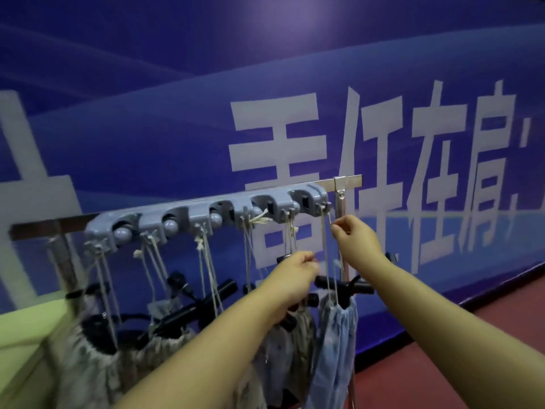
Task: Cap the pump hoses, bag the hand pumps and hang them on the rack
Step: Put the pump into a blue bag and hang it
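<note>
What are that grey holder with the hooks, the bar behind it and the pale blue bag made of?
The grey hook holder looks like moulded plastic: matte, rounded edges. The silvery bar behind it seems brushed metal, given its dull sheen. The pale blue drawstring bag appears to be thin woven cloth; it gathers in soft folds.

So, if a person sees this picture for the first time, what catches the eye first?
First the blue wall with its huge white characters across the background. Then the grey hook rack on a metal bar in the middle, with drawstring bags hanging from it by cords. At its right end the right hand pinches the cord of a blue bag, the left hand just below.
</note>
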